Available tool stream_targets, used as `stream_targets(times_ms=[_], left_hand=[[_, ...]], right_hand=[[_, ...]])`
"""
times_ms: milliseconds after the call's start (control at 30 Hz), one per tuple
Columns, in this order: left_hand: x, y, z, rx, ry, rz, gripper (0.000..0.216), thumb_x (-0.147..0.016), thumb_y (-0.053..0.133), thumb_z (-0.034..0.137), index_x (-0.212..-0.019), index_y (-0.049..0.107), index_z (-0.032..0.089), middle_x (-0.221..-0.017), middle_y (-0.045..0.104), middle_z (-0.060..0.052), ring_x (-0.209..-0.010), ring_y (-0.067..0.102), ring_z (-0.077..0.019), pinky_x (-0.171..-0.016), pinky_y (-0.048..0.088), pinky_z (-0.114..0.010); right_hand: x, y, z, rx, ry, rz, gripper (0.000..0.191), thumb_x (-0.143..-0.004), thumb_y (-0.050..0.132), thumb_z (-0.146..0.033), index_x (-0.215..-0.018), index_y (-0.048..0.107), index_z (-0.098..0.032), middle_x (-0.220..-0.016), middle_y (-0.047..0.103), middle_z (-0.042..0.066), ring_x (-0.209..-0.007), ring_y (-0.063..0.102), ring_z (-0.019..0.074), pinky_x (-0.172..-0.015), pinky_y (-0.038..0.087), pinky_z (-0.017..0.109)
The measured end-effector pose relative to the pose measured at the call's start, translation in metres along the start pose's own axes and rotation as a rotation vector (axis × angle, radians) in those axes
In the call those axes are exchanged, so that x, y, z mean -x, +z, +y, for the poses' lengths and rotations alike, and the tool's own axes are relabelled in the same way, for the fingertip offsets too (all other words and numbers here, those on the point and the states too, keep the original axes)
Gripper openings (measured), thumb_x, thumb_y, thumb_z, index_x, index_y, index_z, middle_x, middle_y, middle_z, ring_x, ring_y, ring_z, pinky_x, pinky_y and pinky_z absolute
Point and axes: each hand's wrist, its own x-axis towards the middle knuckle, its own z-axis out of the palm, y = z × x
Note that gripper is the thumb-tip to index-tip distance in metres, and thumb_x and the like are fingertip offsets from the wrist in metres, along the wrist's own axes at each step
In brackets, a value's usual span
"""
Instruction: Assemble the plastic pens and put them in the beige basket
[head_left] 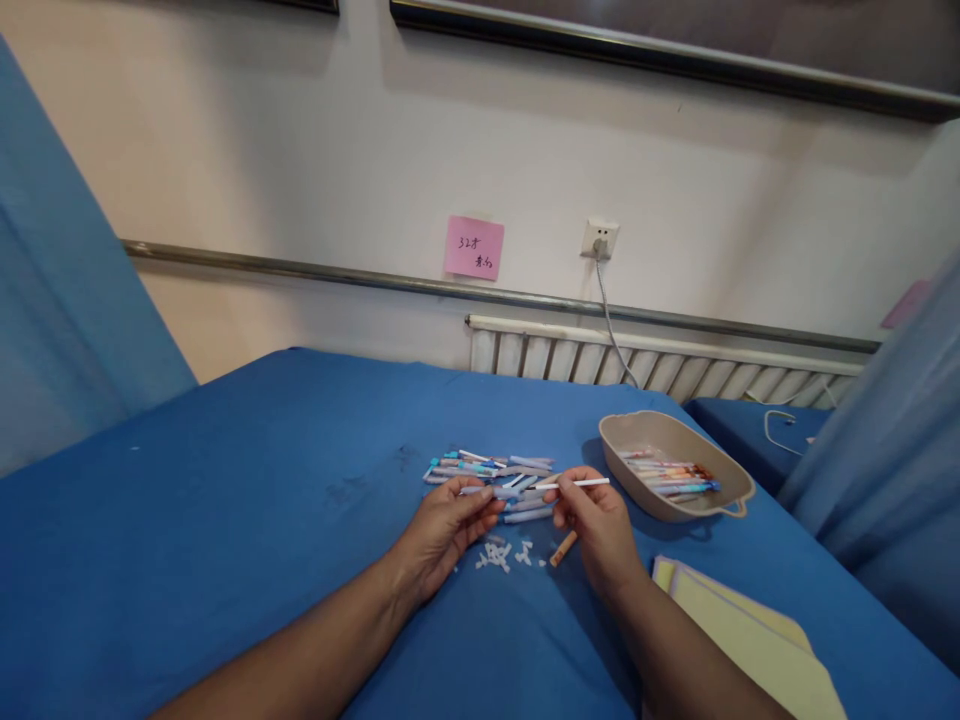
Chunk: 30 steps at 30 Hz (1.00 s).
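Note:
My left hand (450, 525) pinches a pale bluish pen barrel (472, 490) between thumb and fingers. Between the fingertips of my right hand (596, 525) is a thin white pen refill (589, 483), lying level with its darker end toward the barrel. The two pieces are close together, and a small gap seems to part them. Just beyond my hands a pile of pens and pen parts (469, 465) lies on the blue cover, partly hidden by my fingers. Small white pieces (493, 556) are scattered in front of it. An orange-brown tube (564, 548) rests beside my right hand.
A beige basin (619, 430) holding several pens (675, 478) stands at the right on the blue-covered surface (225, 520). Yellow sheets or pads (742, 640) lie under my right forearm. Behind are a radiator (555, 355), a rail and a plugged-in cable (609, 320). Blue curtains (60, 260) hang at both sides.

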Motion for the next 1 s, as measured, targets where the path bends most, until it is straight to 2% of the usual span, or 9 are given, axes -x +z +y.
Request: stream_targets(times_ms=[333,567,700,833,900,1000], left_hand=[[0.002,0.001,-0.003,-0.028,-0.03,-0.04,0.026,-0.069,0.074,0.01,-0.082,0.052,0.015,-0.07,0.066,-0.001,-0.067,0.067,-0.0123,-0.061,0.054,-0.019],[0.005,0.0,-0.005,-0.31,-0.112,-0.228,0.031,-0.069,0.074,0.036,-0.079,0.056,0.013,-0.074,0.068,-0.005,-0.048,0.059,-0.0076,-0.04,0.04,-0.014],[0.01,0.002,-0.005,-0.402,-0.129,-0.389,0.033,-0.071,0.07,0.042,-0.078,0.061,0.011,-0.07,0.067,-0.004,-0.048,0.057,-0.0084,-0.041,0.039,-0.017],[0.015,0.004,-0.007,-0.354,-0.153,-0.48,0.032,-0.074,0.067,0.043,-0.079,0.062,0.011,-0.068,0.065,-0.004,-0.049,0.058,-0.0095,-0.044,0.041,-0.019],[0.015,0.003,-0.008,-0.309,-0.184,-0.501,0.031,-0.075,0.067,0.042,-0.082,0.062,0.011,-0.07,0.066,-0.005,-0.051,0.059,-0.0101,-0.046,0.042,-0.019],[0.014,0.001,-0.007,-0.271,-0.224,-0.508,0.031,-0.077,0.065,0.041,-0.087,0.061,0.012,-0.072,0.066,-0.006,-0.053,0.061,-0.0109,-0.048,0.045,-0.02]], right_hand=[[0.003,0.003,0.0,0.083,-0.011,-0.035,0.027,-0.075,0.065,-0.043,-0.079,0.054,-0.018,-0.068,0.065,0.0,-0.045,0.048,0.008,-0.043,0.036,0.019],[0.0,0.002,-0.004,0.169,-0.007,-0.06,0.032,-0.07,0.068,-0.047,-0.074,0.057,-0.017,-0.054,0.056,-0.003,-0.041,0.044,0.0075,-0.04,0.033,0.019],[-0.002,0.0,-0.004,0.222,0.037,-0.127,0.035,-0.067,0.07,-0.048,-0.07,0.057,-0.016,-0.05,0.051,-0.005,-0.039,0.04,0.0062,-0.038,0.03,0.018],[0.001,0.0,-0.002,0.251,0.112,-0.234,0.037,-0.066,0.069,-0.051,-0.072,0.057,-0.016,-0.045,0.045,-0.007,-0.036,0.037,0.0072,-0.034,0.029,0.019],[0.001,0.0,-0.004,0.235,0.051,-0.199,0.035,-0.073,0.064,-0.051,-0.079,0.059,-0.017,-0.049,0.047,-0.006,-0.041,0.041,0.0082,-0.038,0.033,0.019],[0.0,-0.003,-0.01,0.159,-0.092,-0.056,0.032,-0.079,0.059,-0.048,-0.094,0.06,-0.02,-0.066,0.057,-0.003,-0.051,0.047,0.0086,-0.047,0.038,0.02]])
